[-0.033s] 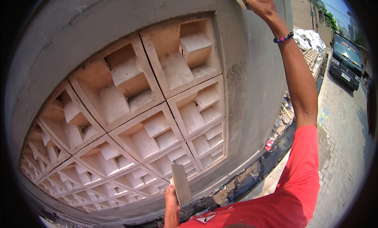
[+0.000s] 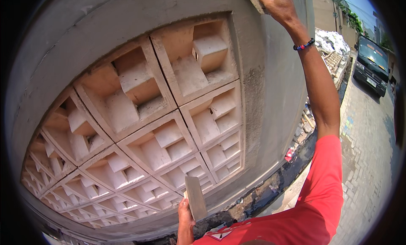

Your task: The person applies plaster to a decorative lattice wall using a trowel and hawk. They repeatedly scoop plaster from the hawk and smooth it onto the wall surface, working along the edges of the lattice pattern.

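Note:
My right arm reaches up along the grey plastered wall (image 2: pixel 279 97). At the top edge of the picture my right hand (image 2: pixel 279 7) is closed around a flat plastering trowel (image 2: pixel 255 1), whose plate lies at the wall; part of it is cut off by the picture's edge. Low in front of me, my left hand (image 2: pixel 185 215) grips a rectangular, grey-coated plastering float (image 2: pixel 196 197), held tilted upright before the block panel. Its handle is mostly hidden behind the fingers.
Pale openwork ventilation blocks (image 2: pixel 160 139) fill a recessed panel in the wall. A dark debris-strewn ditch (image 2: pixel 264 194) runs along the wall's foot. White sacks (image 2: pixel 332 43) are piled beyond the corner. A dark vehicle (image 2: pixel 371 65) stands on the paved lane (image 2: pixel 368 160) at right.
My right hand has come down slightly with the trowel, so more of its plate shows. The left hand and its float have shifted very slightly right.

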Action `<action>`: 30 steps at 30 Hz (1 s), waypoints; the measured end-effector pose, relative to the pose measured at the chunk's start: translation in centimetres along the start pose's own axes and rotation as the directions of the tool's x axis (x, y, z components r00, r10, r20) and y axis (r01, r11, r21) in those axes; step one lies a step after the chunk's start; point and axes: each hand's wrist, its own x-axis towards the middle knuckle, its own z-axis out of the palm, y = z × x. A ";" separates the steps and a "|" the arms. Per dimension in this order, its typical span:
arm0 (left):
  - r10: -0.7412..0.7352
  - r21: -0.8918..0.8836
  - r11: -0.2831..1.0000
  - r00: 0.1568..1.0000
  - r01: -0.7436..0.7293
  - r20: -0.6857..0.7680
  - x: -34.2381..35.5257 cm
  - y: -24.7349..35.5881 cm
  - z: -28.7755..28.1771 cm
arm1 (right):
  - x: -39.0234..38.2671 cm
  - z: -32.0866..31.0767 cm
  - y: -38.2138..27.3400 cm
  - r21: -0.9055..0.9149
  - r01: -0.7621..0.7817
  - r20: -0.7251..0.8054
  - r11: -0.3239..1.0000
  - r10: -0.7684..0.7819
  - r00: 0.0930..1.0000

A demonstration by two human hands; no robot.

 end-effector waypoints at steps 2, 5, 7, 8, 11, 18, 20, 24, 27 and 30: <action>-0.007 0.000 1.000 1.000 0.007 -0.004 0.0 -0.3 -0.1 | -3.9 0.1 -0.3 -0.097 -0.032 0.089 0.995 0.041 0.995; -0.016 0.013 1.000 1.000 0.016 -0.005 -0.3 0.2 -0.4 | -10.6 -1.3 -2.0 0.030 -0.056 0.244 0.998 0.047 0.969; -0.018 0.017 1.000 1.000 0.019 -0.014 -0.5 1.0 0.1 | -11.7 -2.5 -2.4 0.042 -0.091 0.313 0.995 0.073 0.947; -0.015 0.017 1.000 1.000 0.015 -0.013 -0.4 1.0 0.1 | -11.4 -2.9 -2.4 0.067 -0.103 0.272 0.992 0.081 0.959; -0.009 0.033 0.999 1.000 0.010 -0.001 -0.1 1.3 0.2 | -7.5 -3.2 -1.5 0.056 -0.142 0.120 0.988 0.134 0.984; -0.005 0.032 0.999 1.000 0.005 -0.009 -0.5 0.9 1.6 | 2.1 0.1 -0.5 0.055 -0.096 0.048 0.994 0.093 0.994; -0.007 0.028 1.000 1.000 0.008 -0.026 -0.4 0.6 1.4 | 1.3 0.8 -1.6 0.037 0.094 -0.019 0.995 -0.093 0.995; -0.019 0.008 1.000 0.999 0.020 -0.037 -0.6 0.2 0.7 | -5.1 0.9 -1.6 -0.053 0.075 0.085 0.996 -0.071 0.994; -0.027 0.013 1.000 1.000 0.027 -0.004 -0.4 0.8 0.4 | -6.5 -0.7 -1.4 -0.023 0.100 0.129 0.995 -0.097 0.987; -0.005 0.049 0.999 1.000 0.005 0.003 -0.4 1.3 0.7 | -3.3 -1.6 -1.0 -0.066 -0.150 0.134 0.986 0.158 0.978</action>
